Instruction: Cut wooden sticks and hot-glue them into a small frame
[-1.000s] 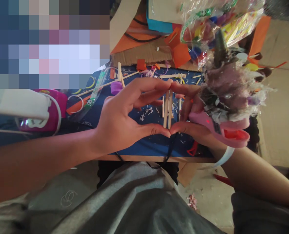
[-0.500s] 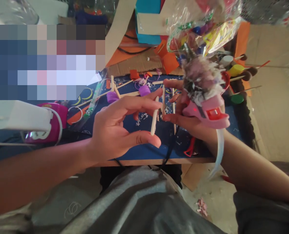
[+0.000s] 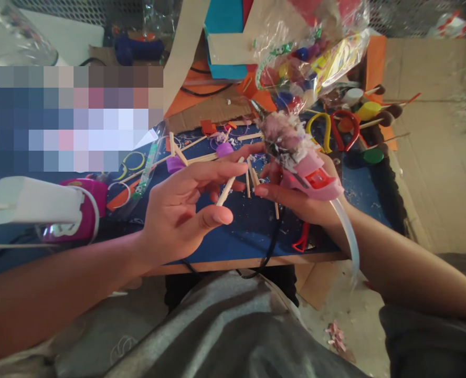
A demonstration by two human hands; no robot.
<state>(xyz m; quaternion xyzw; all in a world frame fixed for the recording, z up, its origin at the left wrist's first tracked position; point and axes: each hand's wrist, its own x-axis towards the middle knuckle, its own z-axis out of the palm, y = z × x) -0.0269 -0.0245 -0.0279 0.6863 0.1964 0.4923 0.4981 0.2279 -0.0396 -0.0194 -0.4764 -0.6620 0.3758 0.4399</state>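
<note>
My left hand (image 3: 173, 210) pinches a short pale wooden stick (image 3: 230, 185) between its fingers and thumb, tilted over the table. My right hand (image 3: 299, 205) is wrapped round a pink glue gun (image 3: 315, 176), whose nozzle end is matted with fluffy scraps (image 3: 284, 137). A translucent glue stick (image 3: 348, 233) trails from the gun's back. Another thin wooden stick (image 3: 253, 172) stands between the right index finger and thumb; whether they grip it is unclear. Beyond my hands lie purple caps (image 3: 176, 164) with sticks joined to them.
White scraps and loose sticks litter the blue tabletop (image 3: 233, 239). A white plug adapter (image 3: 32, 199) sits on a magenta block (image 3: 85, 197) at left. Scissors with yellow and red handles (image 3: 345, 131), paint pots (image 3: 369, 111) and brushes crowd the right. A black cable (image 3: 273, 244) crosses the front edge.
Both hands have shifted left; the left hand's stick leans more. The glue gun moved left and slightly up, uncovering the scissors handles. The two sticks now stand farther apart.
</note>
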